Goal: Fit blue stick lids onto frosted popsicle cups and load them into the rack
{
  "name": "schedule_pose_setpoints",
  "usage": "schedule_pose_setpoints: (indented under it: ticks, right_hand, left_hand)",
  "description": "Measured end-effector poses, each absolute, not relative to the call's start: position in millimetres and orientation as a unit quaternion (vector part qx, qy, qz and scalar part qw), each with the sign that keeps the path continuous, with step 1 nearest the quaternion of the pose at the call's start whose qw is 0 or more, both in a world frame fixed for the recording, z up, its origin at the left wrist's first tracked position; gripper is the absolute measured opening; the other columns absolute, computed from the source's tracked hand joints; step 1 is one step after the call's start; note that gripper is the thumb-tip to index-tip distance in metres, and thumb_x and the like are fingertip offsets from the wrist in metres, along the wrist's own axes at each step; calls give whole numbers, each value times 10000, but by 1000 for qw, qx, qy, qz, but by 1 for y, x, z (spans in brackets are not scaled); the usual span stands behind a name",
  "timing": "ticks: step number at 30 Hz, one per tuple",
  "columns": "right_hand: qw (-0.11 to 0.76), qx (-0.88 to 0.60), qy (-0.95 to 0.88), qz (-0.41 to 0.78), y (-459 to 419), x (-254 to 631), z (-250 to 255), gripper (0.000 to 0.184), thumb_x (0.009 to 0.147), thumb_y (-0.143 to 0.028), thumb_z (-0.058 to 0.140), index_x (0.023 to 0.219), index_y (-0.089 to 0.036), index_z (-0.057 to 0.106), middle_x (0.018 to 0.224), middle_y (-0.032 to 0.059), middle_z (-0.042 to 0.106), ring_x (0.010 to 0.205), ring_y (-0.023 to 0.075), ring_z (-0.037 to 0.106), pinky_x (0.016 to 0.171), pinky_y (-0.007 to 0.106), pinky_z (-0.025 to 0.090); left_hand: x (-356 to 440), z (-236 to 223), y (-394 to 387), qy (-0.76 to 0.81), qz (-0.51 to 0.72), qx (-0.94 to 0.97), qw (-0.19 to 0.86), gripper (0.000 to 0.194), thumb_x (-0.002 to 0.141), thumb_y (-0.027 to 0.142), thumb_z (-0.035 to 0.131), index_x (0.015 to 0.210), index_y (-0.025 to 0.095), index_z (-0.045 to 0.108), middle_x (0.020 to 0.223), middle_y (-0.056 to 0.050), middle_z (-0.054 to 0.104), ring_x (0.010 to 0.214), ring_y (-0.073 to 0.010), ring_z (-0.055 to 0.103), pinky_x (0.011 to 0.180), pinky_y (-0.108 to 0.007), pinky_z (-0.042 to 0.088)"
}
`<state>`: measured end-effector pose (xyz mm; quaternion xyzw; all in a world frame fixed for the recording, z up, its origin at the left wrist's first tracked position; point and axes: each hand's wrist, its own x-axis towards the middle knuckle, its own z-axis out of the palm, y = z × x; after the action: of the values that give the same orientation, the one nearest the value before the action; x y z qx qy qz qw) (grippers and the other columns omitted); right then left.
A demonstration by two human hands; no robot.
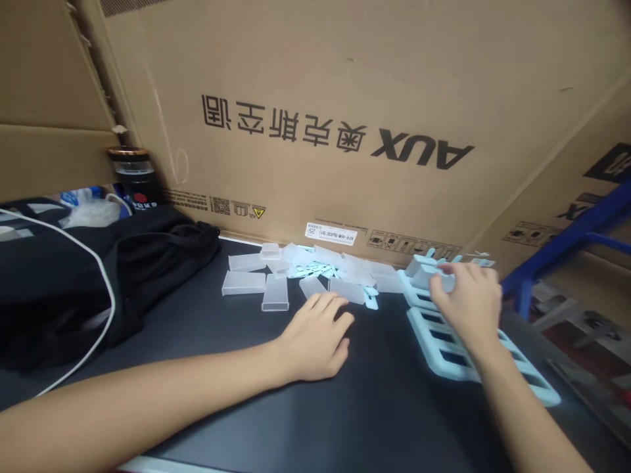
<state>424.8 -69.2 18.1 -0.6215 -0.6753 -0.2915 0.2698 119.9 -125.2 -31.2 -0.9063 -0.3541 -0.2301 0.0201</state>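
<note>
My left hand (315, 335) rests on the dark table, its fingers loosely bent and apart, with nothing visible in them. Just beyond its fingertips lies a clear plastic sleeve (346, 291), one of several frosted sleeves heaped with small light-blue plastic pieces (315, 270). On the right, my right hand (468, 299) is closed, thumb and fingers pinching a translucent plastic sleeve (446, 282) above the rear part of a light-blue slotted rack (428, 351). More light-blue pieces stand up behind that hand. My wrist hides part of the rack, and the sleeve's lower end is hard to make out.
A large cardboard box (296, 59) walls off the table's back. At left lie a black bag (162, 263) and a white cable (106, 276), with a dark bottle (135, 177) behind. A blue metal frame (566, 243) stands beyond the right edge of the table.
</note>
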Motion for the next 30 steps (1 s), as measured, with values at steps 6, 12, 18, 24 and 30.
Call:
schedule_pose_setpoints:
  ticks: [6, 12, 18, 24, 30]
  right_hand:
    - [130, -511, -836, -153, -67, 366, -7, 298, 943, -356, 459, 1068, -158, 643, 1028, 121, 668, 1010, 281, 585, 909, 404, 465]
    - [64, -523, -846, -87, -73, 358, -13, 294, 968, -365, 422, 1048, -162, 619, 1021, 124, 651, 955, 272, 623, 832, 400, 485]
    - [47, -543, -837, -35, -76, 362, -5, 171, 897, -358, 513, 928, -199, 565, 948, 90, 649, 775, 221, 617, 712, 334, 459]
    - [60, -542, -838, -25, -77, 368, -2, 196, 795, -194, 504, 988, -194, 540, 960, 82, 659, 792, 210, 625, 704, 300, 451]
    - [78, -568, -819, -30, -79, 382, 9, 226, 794, -234, 532, 1020, -222, 541, 814, 21, 647, 698, 190, 603, 631, 283, 414]
  left_hand:
    - [118, -37, -111, -373, -195, -904, 66, 493, 982, 380, 431, 1417, 151, 457, 1525, -161, 419, 1489, -316, 268, 1238, -522, 104]
    - [120, -36, -111, -367, -194, -909, 50, 516, 964, 368, 453, 1423, 132, 449, 1445, -162, 507, 1479, -326, 290, 1232, -543, 111]
    - [122, -40, -109, -368, -185, -909, 59, 563, 974, 424, 450, 1455, 132, 409, 1558, -209, 362, 1501, -353, 232, 1211, -584, 120]
    - [121, -34, -110, -339, -189, -920, 49, 432, 954, 377, 475, 1293, 114, 525, 1349, -172, 534, 1421, -347, 348, 1207, -538, 193]
    - [120, -27, -111, -277, -213, -936, 44, 315, 950, 427, 503, 1020, 128, 576, 1103, -155, 574, 1082, -312, 533, 946, -450, 470]
